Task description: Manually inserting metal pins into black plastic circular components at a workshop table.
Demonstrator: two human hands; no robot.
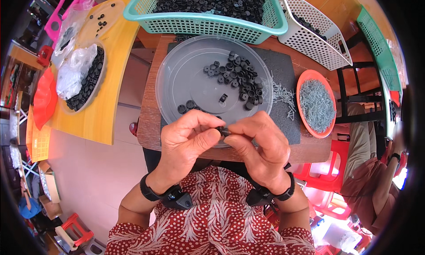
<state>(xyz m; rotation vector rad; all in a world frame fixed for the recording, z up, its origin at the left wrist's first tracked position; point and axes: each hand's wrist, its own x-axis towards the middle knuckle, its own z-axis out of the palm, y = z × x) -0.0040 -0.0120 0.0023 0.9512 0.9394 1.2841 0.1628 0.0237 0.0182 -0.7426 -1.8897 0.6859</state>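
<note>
Both hands meet over the near edge of a round clear plastic tray (186, 73). My left hand (182, 137) pinches a small black plastic part (222, 130) between thumb and forefinger. From the other side, the thumb and forefinger of my right hand (262, 148) close on the same part. The fingertips cover most of it. Inside the tray, a heap of black plastic caps (237, 72) lies at the right, and one small black piece (223, 97) sits alone near the middle. A few more caps (190, 104) rest by my left fingers.
An orange dish (315, 132) of metal screws stands right of the tray; loose screws (283, 94) lie between. Behind are a teal basket (199, 28) full of black parts and a white basket (318, 44). A yellow table (104, 117) is at left. Another person (369, 184) sits at right.
</note>
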